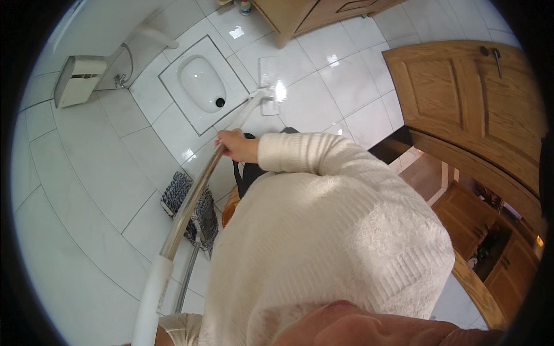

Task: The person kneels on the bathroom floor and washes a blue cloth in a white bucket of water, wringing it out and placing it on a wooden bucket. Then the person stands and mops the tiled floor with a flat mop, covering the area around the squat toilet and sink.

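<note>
My right hand (231, 145) is closed around the metal pole (192, 203) of a long-handled floor tool with a white upper grip (149, 294). The pole slants from the lower left up to a wide, pale flat head (268, 86), which is blurred and lies on the glossy wet-looking tiles beside the squat toilet (203, 82). At the bottom left edge only the wrist of my left hand (162, 337) shows, near the white grip; its fingers are cut off by the picture's rim.
A grey-and-white flat mop (205, 216) with a metal pole leans at the left wall. A wooden cabinet (298, 21) stands at the top, a bottle (245, 8) beside it. An open wooden door (454, 86) is on the right. A pipe (158, 36) and a wall tap (120, 79) are near the toilet.
</note>
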